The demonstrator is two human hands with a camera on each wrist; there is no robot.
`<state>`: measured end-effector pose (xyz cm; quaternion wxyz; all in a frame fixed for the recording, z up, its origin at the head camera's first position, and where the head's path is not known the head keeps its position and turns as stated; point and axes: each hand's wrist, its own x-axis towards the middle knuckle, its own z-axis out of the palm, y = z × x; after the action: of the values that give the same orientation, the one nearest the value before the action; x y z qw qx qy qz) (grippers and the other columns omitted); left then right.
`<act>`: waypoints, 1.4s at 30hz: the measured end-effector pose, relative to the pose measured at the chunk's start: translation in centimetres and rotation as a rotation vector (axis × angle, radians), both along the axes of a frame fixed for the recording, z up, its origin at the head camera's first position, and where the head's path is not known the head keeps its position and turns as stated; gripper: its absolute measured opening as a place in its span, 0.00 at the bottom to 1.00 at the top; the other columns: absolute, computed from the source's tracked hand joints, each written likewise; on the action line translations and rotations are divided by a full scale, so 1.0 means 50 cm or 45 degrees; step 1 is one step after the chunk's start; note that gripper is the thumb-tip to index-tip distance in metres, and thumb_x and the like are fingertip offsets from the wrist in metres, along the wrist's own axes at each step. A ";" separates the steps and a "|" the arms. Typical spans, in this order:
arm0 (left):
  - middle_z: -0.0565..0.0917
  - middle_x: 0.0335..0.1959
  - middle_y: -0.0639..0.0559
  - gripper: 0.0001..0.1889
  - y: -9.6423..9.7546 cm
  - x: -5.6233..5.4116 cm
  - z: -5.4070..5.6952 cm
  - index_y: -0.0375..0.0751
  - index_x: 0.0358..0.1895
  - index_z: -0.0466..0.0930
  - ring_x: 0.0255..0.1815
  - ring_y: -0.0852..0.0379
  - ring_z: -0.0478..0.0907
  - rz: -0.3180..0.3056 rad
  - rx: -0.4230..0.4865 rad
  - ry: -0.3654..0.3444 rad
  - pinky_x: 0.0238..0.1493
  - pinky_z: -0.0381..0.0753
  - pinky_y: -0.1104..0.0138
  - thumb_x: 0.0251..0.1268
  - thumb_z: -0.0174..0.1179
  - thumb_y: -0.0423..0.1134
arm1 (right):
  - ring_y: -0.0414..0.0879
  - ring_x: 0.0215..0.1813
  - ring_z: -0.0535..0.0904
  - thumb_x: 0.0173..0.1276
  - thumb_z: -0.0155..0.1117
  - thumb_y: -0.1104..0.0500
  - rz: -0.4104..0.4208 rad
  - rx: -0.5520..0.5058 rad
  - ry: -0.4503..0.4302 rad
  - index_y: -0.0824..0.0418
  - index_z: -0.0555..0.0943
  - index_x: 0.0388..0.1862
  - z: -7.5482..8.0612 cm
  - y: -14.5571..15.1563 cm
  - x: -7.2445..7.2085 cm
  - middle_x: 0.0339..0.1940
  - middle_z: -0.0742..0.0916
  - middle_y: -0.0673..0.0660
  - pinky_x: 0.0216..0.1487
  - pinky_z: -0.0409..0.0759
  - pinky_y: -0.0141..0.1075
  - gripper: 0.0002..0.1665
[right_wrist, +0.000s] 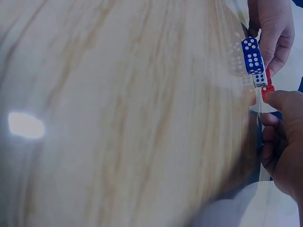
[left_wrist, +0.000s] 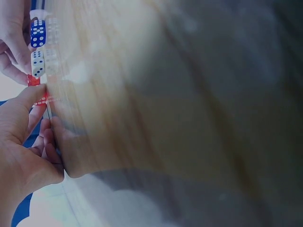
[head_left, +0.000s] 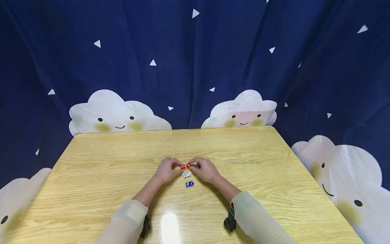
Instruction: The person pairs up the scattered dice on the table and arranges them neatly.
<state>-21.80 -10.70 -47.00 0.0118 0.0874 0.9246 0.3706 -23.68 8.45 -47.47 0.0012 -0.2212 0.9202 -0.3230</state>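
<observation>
Two red dice lie on the table in the head view, a narrow gap between them. My left hand (head_left: 167,170) pinches the left red die (head_left: 182,166) between thumb and finger. The right red die (head_left: 188,165) is pinched the same way by my right hand (head_left: 204,170). Just nearer to me sits a pair of white dice (head_left: 187,175), side by side. Closer still is a pair of blue dice (head_left: 189,184), also side by side. In the right wrist view the blue dice (right_wrist: 253,56) partly cover the white dice (right_wrist: 260,79).
The wooden table (head_left: 106,162) stretches to both sides of the hands and shows a bright glare near its front. A dark blue curtain (head_left: 170,30) with clouds and triangles hangs behind and beside it. Black wrist cameras (head_left: 230,221) are strapped below the forearms.
</observation>
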 end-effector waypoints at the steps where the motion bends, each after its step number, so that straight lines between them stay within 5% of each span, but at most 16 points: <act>1: 0.74 0.33 0.49 0.12 0.000 0.000 0.001 0.41 0.39 0.82 0.34 0.57 0.67 0.000 0.001 -0.001 0.37 0.66 0.66 0.52 0.68 0.41 | 0.36 0.19 0.65 0.63 0.63 0.55 0.000 0.001 0.002 0.52 0.82 0.43 -0.001 0.000 0.000 0.16 0.74 0.45 0.22 0.62 0.28 0.10; 42: 0.75 0.32 0.48 0.13 0.002 -0.003 -0.008 0.38 0.39 0.82 0.33 0.56 0.68 -0.006 0.014 0.037 0.36 0.68 0.66 0.51 0.68 0.40 | 0.36 0.18 0.65 0.62 0.64 0.52 0.000 -0.011 -0.039 0.56 0.81 0.47 -0.004 0.000 -0.005 0.17 0.76 0.46 0.20 0.62 0.27 0.15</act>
<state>-21.93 -10.60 -47.38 -0.0014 0.0949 0.9224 0.3744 -23.93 8.45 -47.67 0.0145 -0.2163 0.9186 -0.3304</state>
